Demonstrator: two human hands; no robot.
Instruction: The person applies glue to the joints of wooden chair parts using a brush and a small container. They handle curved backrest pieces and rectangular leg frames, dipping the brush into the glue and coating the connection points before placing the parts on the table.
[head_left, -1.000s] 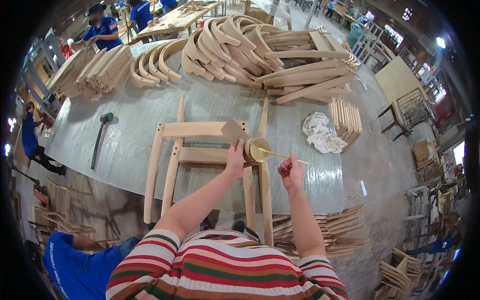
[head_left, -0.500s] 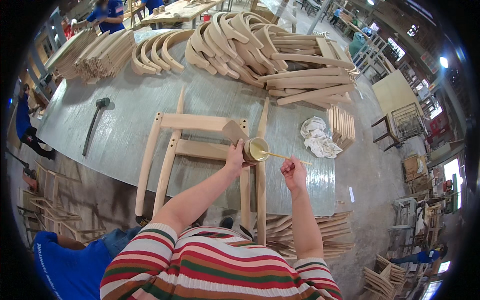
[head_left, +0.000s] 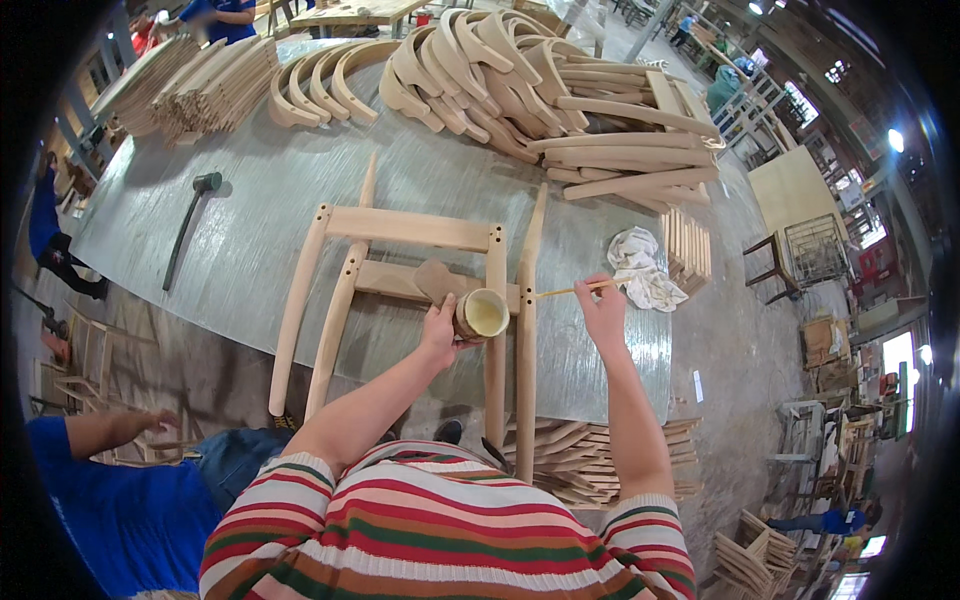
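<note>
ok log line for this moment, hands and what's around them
left hand: holds glue cup | right hand: holds thin stick | under hands: chair frame | nearby: white rag, hammer

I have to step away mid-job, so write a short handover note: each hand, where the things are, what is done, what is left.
Left hand: holds a small pot of pale glue over the wooden chair frame.
Right hand: pinches a thin stick, its tip pointing toward the long rail beside the frame.
Nearby on the table: mallet to the left, white rag to the right, curved parts stacked behind.
Done: frame partly assembled.
Left: cannot tell which joints are glued; check before continuing.
</note>
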